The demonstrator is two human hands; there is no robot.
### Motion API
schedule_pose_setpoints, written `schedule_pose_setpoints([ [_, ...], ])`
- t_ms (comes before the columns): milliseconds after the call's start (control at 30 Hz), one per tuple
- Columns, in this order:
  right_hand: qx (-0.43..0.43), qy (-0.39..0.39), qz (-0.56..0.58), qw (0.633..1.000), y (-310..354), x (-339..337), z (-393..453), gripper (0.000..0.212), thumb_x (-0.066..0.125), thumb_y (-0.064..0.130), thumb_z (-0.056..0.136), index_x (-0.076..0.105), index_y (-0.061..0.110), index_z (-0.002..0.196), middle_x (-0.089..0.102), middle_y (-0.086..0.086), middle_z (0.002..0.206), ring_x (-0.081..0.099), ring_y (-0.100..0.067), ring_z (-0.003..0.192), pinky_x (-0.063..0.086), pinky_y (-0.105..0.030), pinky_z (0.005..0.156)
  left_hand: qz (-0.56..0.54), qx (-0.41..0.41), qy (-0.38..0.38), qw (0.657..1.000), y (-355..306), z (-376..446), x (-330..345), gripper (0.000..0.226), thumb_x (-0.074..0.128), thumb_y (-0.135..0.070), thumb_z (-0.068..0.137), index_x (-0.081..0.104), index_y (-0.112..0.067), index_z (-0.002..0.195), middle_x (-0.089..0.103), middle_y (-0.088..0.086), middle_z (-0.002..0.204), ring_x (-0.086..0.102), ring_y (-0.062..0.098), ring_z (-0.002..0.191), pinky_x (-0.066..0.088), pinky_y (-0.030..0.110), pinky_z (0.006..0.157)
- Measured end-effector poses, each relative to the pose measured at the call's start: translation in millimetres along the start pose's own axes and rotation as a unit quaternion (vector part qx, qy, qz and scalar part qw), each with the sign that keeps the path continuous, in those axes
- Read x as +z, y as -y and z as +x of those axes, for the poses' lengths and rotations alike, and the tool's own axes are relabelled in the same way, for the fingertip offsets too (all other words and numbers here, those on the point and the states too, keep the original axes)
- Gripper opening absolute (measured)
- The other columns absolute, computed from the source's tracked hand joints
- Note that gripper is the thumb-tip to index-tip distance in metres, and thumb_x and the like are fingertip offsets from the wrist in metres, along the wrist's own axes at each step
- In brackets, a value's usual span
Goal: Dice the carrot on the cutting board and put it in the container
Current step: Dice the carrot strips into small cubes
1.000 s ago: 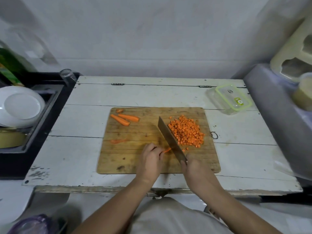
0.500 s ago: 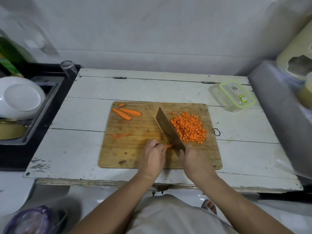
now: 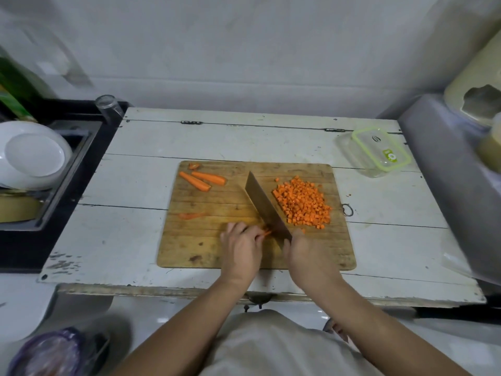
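White plank worktop (image 3: pixel 141 185) against a grey wall. On the wooden cutting board (image 3: pixel 206 251): two uncut orange carrot lengths (image 3: pixel 202 180) at its far-left corner; left hand (image 3: pixel 241 246) pinched a thin carrot strip (image 3: pixel 267 233); right hand (image 3: pixel 306 255) gripped the broad steel cleaver (image 3: pixel 264 206); heap of diced carrot (image 3: pixel 303 203) toward the right edge. Dicing was mid-way, judging by this. Clear green-rimmed plastic container (image 3: pixel 379 151) sat lidded at the worktop's far-right corner; it would need opening.

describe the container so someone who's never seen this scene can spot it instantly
Start at the white wooden table and go to its far right corner, past the cutting board. The container sits there, beside the grey slab at the table's right edge. It is the only clear plastic box, rectangular, with a lime-green rimmed lid, and holds no carrot yet.
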State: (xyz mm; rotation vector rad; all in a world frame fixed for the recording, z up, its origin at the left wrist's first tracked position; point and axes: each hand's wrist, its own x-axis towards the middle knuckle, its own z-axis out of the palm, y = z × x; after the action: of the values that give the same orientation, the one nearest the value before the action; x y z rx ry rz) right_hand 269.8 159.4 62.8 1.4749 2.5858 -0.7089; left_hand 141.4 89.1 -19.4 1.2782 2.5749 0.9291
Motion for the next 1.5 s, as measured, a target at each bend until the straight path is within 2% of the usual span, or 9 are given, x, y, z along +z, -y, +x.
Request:
schedule_pose_setpoints([
  [267,-0.028,-0.018,0.032,0.999,-20,-17,-31,0.021,0.042,0.034,0.104,0.054,0.018,0.101,0.063,-0.005,0.082,0.060,-0.028,0.074,0.044,-0.039,0.060,-0.041,-0.002,-0.005,0.999,6,-2,-2,0.015,0.076,-0.016,0.088,0.081,-0.025,0.099,0.064,-0.009,0.088,0.044,0.015,0.089,0.048,0.040,0.076],
  [400,0.018,0.032,0.023,0.999,-13,-3,-33,0.026,0.039,0.038,0.105,0.053,0.018,0.096,0.062,-0.004,0.082,0.059,-0.026,0.071,0.040,-0.037,0.056,-0.048,-0.014,-0.010,0.999,6,-2,-2,0.013,0.078,-0.014,0.086,0.080,-0.024,0.092,0.067,-0.008,0.087,0.039,0.010,0.090,0.048,0.040,0.076],
  [567,0.006,0.008,0.038,0.999,5,-2,4,0.022,0.039,0.035,0.106,0.050,0.017,0.104,0.067,-0.009,0.086,0.062,-0.031,0.073,0.051,-0.040,0.065,-0.039,-0.007,-0.017,0.999,4,-3,-2,0.014,0.080,-0.012,0.084,0.081,-0.023,0.092,0.067,-0.005,0.085,0.045,0.015,0.087,0.047,0.038,0.075],
  [733,-0.011,-0.001,0.069,0.998,-9,-18,-9,0.018,0.040,0.034,0.106,0.051,0.020,0.110,0.060,-0.001,0.076,0.058,-0.021,0.066,0.042,-0.036,0.056,-0.048,0.019,-0.010,0.999,7,-5,-5,0.017,0.076,-0.012,0.088,0.081,-0.021,0.101,0.063,-0.008,0.089,0.047,0.015,0.090,0.048,0.034,0.078],
  [900,-0.014,0.028,0.021,0.999,-14,-13,-33,0.022,0.041,0.036,0.105,0.053,0.019,0.098,0.062,0.000,0.079,0.059,-0.022,0.069,0.035,-0.033,0.051,-0.047,-0.004,-0.001,0.999,6,-3,-8,0.013,0.076,-0.011,0.087,0.081,-0.021,0.094,0.068,-0.006,0.087,0.052,0.018,0.091,0.042,0.029,0.078],
  [1033,-0.010,0.001,-0.015,1.000,7,-1,-9,0.023,0.039,0.032,0.107,0.054,0.014,0.104,0.068,-0.008,0.089,0.064,-0.030,0.078,0.039,-0.034,0.059,-0.040,-0.009,0.003,0.999,3,-2,-8,0.013,0.076,-0.008,0.087,0.080,-0.019,0.094,0.067,-0.003,0.088,0.052,0.019,0.091,0.038,0.024,0.077],
  [1167,-0.005,0.012,0.030,0.999,10,-7,14,0.024,0.041,0.035,0.106,0.054,0.016,0.113,0.067,-0.007,0.088,0.063,-0.028,0.076,0.045,-0.035,0.058,-0.052,0.016,0.011,0.998,5,-8,-12,0.019,0.078,-0.008,0.087,0.081,-0.018,0.103,0.059,-0.004,0.092,0.051,0.016,0.092,0.035,0.016,0.084],
  [1300,-0.019,0.014,0.038,0.999,-10,-20,-13,0.021,0.041,0.034,0.106,0.054,0.019,0.111,0.062,-0.002,0.079,0.058,-0.022,0.068,0.041,-0.035,0.055,-0.093,-0.020,0.055,0.994,10,-17,-24,0.028,0.070,-0.025,0.095,0.072,-0.022,0.123,0.051,-0.010,0.109,0.050,0.007,0.103,0.046,0.022,0.093],
  [1500,-0.006,0.031,0.013,0.999,-13,-6,-34,0.022,0.043,0.035,0.105,0.055,0.018,0.097,0.057,0.003,0.076,0.053,-0.020,0.064,0.035,-0.034,0.052,-0.053,-0.048,0.029,0.997,3,-15,-22,0.008,0.070,-0.020,0.093,0.075,-0.020,0.100,0.052,-0.011,0.096,0.051,0.016,0.096,0.042,0.029,0.081],
])
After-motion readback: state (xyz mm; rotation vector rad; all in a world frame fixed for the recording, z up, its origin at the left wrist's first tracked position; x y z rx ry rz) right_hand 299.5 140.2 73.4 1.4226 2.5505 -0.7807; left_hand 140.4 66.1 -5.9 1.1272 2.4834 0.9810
